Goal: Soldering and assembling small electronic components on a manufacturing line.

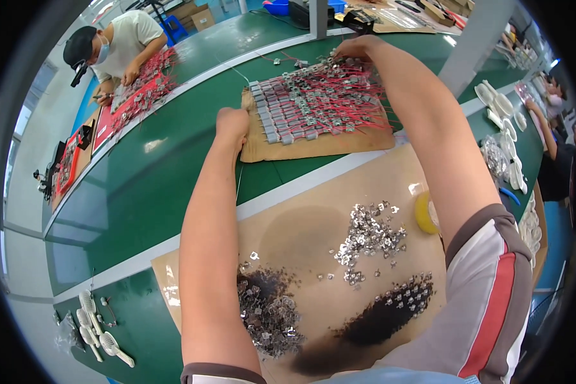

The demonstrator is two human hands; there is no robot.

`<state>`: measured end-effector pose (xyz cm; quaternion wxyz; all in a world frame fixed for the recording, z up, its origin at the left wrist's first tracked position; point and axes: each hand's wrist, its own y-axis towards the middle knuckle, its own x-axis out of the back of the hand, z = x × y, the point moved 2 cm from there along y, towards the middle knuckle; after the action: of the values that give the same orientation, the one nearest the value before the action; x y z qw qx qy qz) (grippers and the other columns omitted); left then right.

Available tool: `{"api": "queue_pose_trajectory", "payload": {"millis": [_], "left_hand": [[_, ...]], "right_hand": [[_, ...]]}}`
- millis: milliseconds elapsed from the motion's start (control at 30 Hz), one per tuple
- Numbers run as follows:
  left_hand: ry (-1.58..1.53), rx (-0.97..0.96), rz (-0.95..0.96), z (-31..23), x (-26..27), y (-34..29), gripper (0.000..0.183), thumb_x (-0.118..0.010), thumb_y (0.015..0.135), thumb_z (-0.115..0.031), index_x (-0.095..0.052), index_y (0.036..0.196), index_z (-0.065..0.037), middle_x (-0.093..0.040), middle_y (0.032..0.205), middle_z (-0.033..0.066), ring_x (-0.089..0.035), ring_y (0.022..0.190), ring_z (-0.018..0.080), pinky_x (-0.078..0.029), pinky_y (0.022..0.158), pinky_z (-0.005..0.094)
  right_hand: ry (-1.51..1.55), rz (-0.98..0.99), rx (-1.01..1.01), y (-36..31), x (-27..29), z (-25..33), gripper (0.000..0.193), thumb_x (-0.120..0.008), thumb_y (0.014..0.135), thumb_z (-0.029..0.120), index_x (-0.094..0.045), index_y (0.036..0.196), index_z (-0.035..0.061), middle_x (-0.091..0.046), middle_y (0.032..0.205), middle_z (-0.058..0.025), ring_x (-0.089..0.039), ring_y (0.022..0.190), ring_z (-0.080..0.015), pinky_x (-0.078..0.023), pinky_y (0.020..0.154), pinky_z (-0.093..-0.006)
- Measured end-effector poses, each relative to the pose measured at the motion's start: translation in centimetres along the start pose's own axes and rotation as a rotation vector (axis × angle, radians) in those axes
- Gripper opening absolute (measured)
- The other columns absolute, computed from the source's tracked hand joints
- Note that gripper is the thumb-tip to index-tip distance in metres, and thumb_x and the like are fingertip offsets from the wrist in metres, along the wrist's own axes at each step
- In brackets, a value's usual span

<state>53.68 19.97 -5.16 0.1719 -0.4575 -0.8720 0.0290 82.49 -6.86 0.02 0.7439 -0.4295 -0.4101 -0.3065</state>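
Note:
Ahead of me a brown cardboard sheet [320, 148] lies across the green bench, its near edge close to the pale divider strip. Tight rows of small grey block-shaped parts [276, 121] with little circuit boards and red wires [358, 96] cover it. My left hand [232, 125] is closed on the sheet's left edge, fingers curled mostly out of sight. Stretched to the far right corner, my right hand [357, 47] bends its fingers down at the back of the rows. What those fingertips hold is hidden among parts and wires.
Nearer me, a tan board [288, 217] carries shiny metal clips [368, 237], a darker clip heap [269, 313], black powder [374, 323] and a yellow tape roll [425, 213]. White brush-shaped handles [112, 345] lie left, more at right. A grey post [477, 45] rises right. A co-worker [118, 48] works opposite.

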Motion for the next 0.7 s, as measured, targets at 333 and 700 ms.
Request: {"api": "queue_pose_trajectory", "payload": {"millis": [333,700], "left_hand": [[0.033,-0.093,-0.013,-1.2,1.7,-0.7,0.019,-0.064,0.092,-0.012,-0.065,0.093,0.006,-0.063,0.074,0.0135,-0.056,0.05,0.0256,-0.038,0.043,0.0448],[-0.16,0.026,0.448,-0.8,0.8,-4.4,0.035,-0.079,0.087,-0.007,-0.067,0.113,0.013,-0.074,0.102,0.0204,-0.075,0.08,0.0278,-0.063,0.07,0.0434]], "right_hand": [[0.239,0.214,-0.081,-9.8,-2.2,4.2,0.085,-0.069,0.087,0.066,-0.051,0.15,0.0123,-0.044,0.159,-0.011,-0.055,0.131,-0.0315,-0.047,0.1,-0.0566],[0.378,0.23,-0.187,-10.4,-3.7,3.4,0.095,-0.076,0.081,0.064,-0.046,0.155,0.0116,-0.041,0.162,-0.0126,-0.05,0.139,-0.0307,-0.045,0.108,-0.0499]]}}
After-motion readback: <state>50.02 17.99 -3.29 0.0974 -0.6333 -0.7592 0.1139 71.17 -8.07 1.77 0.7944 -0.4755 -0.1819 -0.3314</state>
